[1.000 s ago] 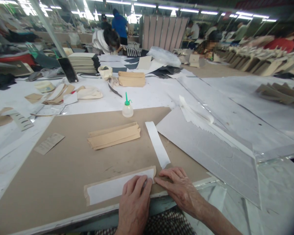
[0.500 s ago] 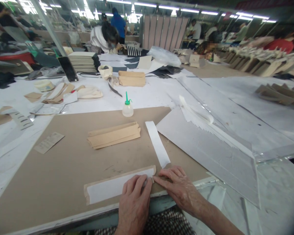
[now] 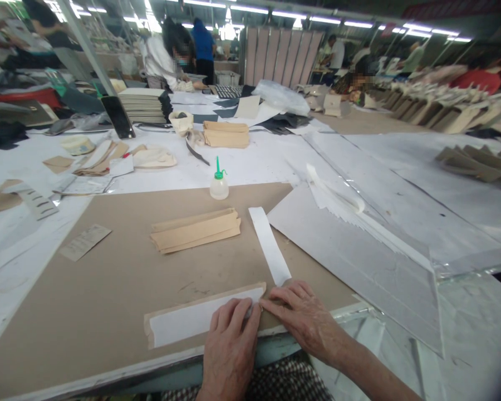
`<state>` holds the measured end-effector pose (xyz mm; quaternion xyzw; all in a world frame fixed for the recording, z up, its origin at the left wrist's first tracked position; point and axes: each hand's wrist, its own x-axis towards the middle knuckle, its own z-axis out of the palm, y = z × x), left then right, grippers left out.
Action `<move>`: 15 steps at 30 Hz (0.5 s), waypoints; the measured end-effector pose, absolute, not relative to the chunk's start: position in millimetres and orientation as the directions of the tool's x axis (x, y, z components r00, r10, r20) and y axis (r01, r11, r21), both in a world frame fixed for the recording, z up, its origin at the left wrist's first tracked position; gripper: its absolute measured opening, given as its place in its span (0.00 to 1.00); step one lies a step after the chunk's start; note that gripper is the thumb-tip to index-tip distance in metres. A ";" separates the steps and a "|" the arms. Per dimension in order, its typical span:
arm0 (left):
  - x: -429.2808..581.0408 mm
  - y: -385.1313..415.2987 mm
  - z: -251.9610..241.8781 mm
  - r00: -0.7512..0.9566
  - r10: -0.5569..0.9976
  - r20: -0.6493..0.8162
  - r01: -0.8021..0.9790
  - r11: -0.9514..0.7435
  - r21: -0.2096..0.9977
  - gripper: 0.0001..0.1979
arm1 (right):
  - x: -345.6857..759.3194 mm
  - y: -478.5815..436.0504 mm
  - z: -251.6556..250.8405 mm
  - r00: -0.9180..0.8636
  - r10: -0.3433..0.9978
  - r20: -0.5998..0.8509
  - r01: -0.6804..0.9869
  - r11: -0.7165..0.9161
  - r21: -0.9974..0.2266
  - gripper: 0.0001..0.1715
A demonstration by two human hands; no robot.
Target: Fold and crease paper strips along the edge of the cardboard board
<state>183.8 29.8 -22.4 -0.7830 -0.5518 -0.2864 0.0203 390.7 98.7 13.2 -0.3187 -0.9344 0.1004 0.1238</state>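
A tan strip with a white backing piece (image 3: 183,325) lies along the near edge of the brown board. My left hand (image 3: 231,340) is closed over its right end, the fingers bent close together and pressing on it. My right hand (image 3: 304,314) meets the same end from the right, fingertips gathered at the strip's corner beside the left hand. The contact itself is partly covered by the fingers. Just beyond my right hand lies a loose white strip (image 3: 269,245). Farther back is a small stack of tan strips (image 3: 197,229).
A green-tipped bottle (image 3: 219,186) stands at the board's (image 3: 108,295) far edge. To the right, a grey sheet (image 3: 359,262) carries a row of white strips (image 3: 384,236). A phone (image 3: 118,117) leans on a post at the back left. Several people work beyond the table.
Both hands keep nearly the same place at the strip's right end. In the background, a person in white has lifted and shifted left. The camera view has moved slightly.
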 end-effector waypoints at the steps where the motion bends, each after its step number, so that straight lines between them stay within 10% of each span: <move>1: 183.8 29.6 -22.8 0.226 0.854 0.469 0.875 -0.390 0.288 0.17 | 390.4 99.0 13.9 -0.771 0.616 0.163 0.568 0.781 -0.260 0.29; 15: 194.8 20.0 -23.6 0.218 0.838 0.501 0.848 -0.416 0.328 0.21 | 385.4 97.6 16.3 -0.800 0.591 0.099 0.577 0.805 -0.140 0.24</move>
